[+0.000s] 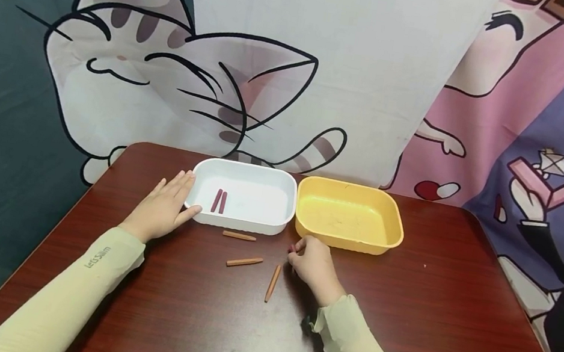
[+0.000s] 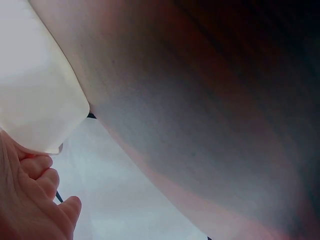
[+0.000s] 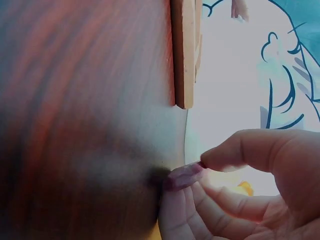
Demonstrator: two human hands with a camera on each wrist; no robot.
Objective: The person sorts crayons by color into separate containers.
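My left hand (image 1: 181, 196) lies flat on the table against the left corner of a white tray (image 1: 280, 191), fingers straight and thumb touching its front wall. In the tray lie two maroon sticks (image 1: 219, 201). In the left wrist view the white tray (image 2: 35, 90) sits just above my fingers (image 2: 42, 175). My right hand (image 1: 296, 252) pinches a short maroon stick (image 1: 293, 249) against the table in front of an empty yellow tray (image 1: 394, 232). The right wrist view shows that maroon stick (image 3: 184, 176) held between thumb and fingers, its tip on the wood.
Three orange-brown sticks lie loose on the dark wooden table (image 1: 430, 320): one (image 1: 239, 235) by the white tray, one (image 1: 244, 261) below it, one (image 1: 273, 282) left of my right wrist. An orange stick (image 3: 182, 50) shows in the right wrist view. Cartoon cloth hangs behind.
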